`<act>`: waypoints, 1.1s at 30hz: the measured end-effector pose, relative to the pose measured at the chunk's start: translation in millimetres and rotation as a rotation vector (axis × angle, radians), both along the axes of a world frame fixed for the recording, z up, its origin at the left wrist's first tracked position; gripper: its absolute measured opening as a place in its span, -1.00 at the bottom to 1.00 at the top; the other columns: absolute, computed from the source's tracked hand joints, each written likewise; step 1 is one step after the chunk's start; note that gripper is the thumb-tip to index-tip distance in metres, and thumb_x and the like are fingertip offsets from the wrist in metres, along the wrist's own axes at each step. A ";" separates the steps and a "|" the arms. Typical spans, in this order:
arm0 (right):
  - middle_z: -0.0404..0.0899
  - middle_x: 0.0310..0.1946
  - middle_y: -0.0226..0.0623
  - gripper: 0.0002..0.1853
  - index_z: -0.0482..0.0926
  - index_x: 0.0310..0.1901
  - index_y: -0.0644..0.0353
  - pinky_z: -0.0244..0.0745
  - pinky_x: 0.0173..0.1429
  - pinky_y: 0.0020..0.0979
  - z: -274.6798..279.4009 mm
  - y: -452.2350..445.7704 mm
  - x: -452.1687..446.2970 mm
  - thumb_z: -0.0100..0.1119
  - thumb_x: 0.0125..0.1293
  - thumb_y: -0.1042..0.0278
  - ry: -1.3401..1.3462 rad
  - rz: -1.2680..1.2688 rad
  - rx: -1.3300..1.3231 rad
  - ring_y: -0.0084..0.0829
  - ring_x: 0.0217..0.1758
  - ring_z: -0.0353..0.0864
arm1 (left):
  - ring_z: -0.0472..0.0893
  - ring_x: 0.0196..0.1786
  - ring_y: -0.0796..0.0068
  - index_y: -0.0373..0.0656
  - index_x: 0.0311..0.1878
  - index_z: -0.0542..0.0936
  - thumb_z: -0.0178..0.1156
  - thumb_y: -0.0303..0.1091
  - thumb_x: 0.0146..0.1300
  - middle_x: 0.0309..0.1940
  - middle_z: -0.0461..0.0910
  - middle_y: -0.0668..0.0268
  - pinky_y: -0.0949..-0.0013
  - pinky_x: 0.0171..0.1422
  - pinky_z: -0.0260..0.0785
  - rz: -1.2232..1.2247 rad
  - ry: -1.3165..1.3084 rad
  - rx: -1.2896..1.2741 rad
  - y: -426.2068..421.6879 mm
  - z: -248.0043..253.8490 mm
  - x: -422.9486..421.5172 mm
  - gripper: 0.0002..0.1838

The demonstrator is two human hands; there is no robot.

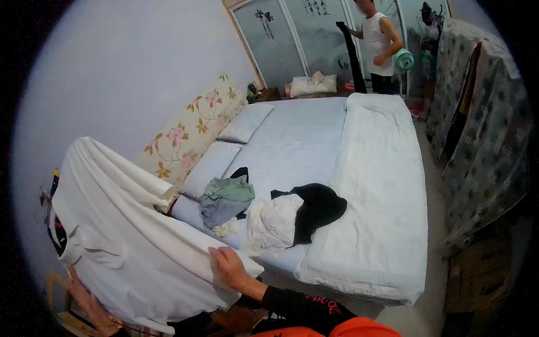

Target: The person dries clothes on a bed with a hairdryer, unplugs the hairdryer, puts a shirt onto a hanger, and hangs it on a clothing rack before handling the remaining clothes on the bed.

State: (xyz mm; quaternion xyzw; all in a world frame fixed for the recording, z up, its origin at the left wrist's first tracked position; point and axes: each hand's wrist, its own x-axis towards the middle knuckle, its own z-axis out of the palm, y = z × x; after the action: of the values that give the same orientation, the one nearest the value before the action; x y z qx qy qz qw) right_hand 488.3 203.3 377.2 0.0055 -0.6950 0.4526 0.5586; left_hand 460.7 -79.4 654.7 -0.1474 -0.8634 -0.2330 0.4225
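Note:
A large white garment hangs stretched out at the left, beside the bed. My right hand is closed on its edge at the lower middle. Low at the left, my left hand lies against the garment near its collar, partly covered by the cloth, so its fingers are hard to make out. On the near part of the bed lie a grey-green garment, a crumpled white garment and a black garment.
The bed has two pillows and a folded white quilt. Behind it, another person holds up a black garment. A covered rack stands at the right.

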 end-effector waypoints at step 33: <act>0.47 -0.30 -0.08 -0.62 0.56 -0.05 0.12 0.47 -0.17 -0.13 -38.8 7.0 15.2 0.12 0.02 0.57 -0.810 0.690 0.673 0.00 -0.25 0.54 | 0.58 -0.19 0.42 -0.36 0.08 0.49 0.14 -0.30 0.36 -0.15 0.61 0.18 0.43 -0.08 0.44 0.165 -0.178 0.631 -60.1 34.7 9.1 -0.65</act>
State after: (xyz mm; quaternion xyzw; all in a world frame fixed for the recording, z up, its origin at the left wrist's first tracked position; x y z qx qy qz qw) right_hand 503.5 210.3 338.4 0.2328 -0.9141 0.3296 0.0408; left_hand 469.8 -139.5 689.4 0.0819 -0.7913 -0.4654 0.3880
